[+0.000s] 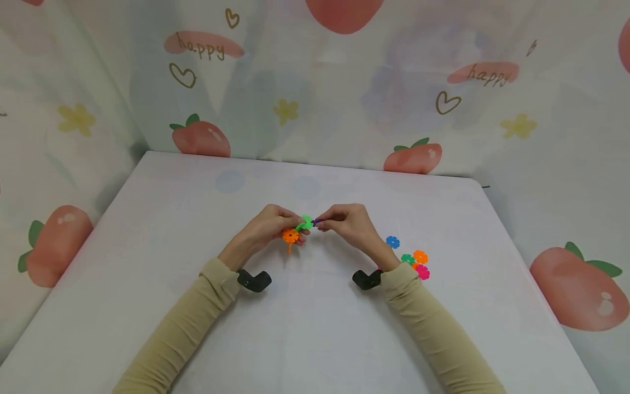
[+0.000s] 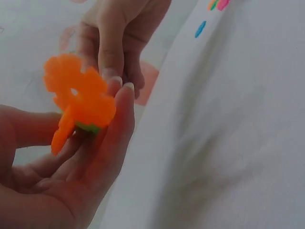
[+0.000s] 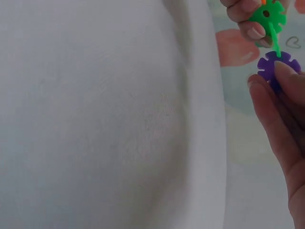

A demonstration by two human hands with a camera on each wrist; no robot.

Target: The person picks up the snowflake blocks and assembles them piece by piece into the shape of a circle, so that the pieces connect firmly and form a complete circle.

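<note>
Mid-frame, the left hand pinches linked orange discs and green discs; the right hand pinches a purple disc touching a green one. Joining seems under way; the next move probably calls for a straight, firm push.

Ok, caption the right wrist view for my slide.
The right hand pinches a purple disc touching green pieces held in the left hand.
</note>
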